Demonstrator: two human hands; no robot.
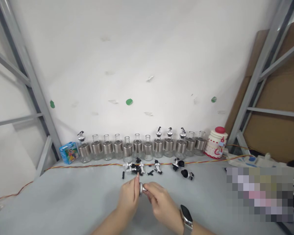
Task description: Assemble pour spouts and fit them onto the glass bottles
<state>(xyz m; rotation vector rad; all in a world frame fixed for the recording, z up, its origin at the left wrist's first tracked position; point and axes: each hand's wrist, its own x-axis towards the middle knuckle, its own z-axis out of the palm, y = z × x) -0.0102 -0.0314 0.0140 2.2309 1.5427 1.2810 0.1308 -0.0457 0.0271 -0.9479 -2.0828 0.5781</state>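
Head view: metal pourer stopper (141,189) sits between the two hands, above the tabletop (75,199). Left hand (129,194) grips its wide end; right hand (160,199) pinches the narrow end with its fingertips. Exact finger wrap is hidden.

Loose stopper parts (132,169) lie just beyond the hands; two more stoppers, the nearer one (186,174), sit ahead and to the right. Behind them, a cable (88,166) crosses in front of the bottle row (127,150), with the wall (161,65) at the back.

Sideways room: grey surface runs left of the left hand toward the left post (35,88); right of the right wrist it runs to a pixelated patch (259,195). Forward, the loose parts are the nearest limit.
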